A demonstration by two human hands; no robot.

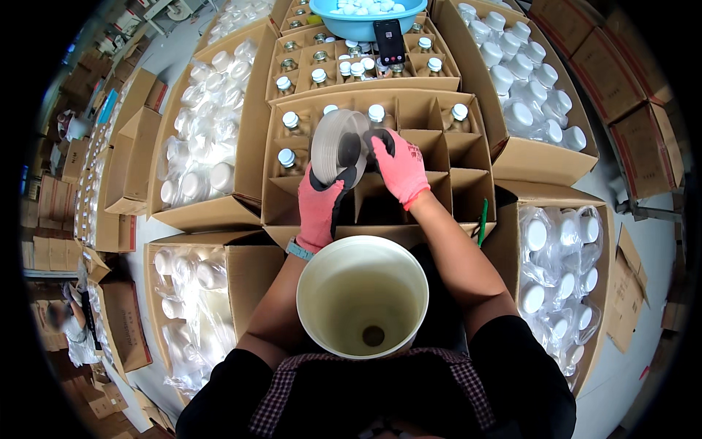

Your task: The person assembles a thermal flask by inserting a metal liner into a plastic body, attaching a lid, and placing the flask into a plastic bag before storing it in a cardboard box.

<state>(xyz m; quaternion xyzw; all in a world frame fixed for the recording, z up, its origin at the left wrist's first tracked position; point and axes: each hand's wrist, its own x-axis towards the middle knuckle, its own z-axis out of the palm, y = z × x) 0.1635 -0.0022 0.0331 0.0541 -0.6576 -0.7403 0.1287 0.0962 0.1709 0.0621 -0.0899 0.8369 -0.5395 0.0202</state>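
Observation:
My left hand point(323, 206), in a pink glove with dark fingertips, grips a ridged, translucent round container point(330, 143), tilted above the divided cardboard box point(453, 212). A dark grey disc shape shows inside its opening. My right hand point(398, 162), gloved the same way, is closed at the container's right rim; what its fingers pinch is too small to make out. Bottles with pale blue caps point(290, 120) stand in several of the box's compartments, and other compartments show no bottle. A deep cream bucket point(363, 336) stands close in front of me, with a small dark round spot at its bottom.
A blue basin point(365, 26) of white caps and a phone point(389, 42) sit on the farther divided box point(322, 95). Boxes of bagged, white-capped clear bottles stand left point(212, 197) and right point(570, 164). A green-handled tool point(482, 222) is at the box's right edge. Another person point(73, 322) is far left.

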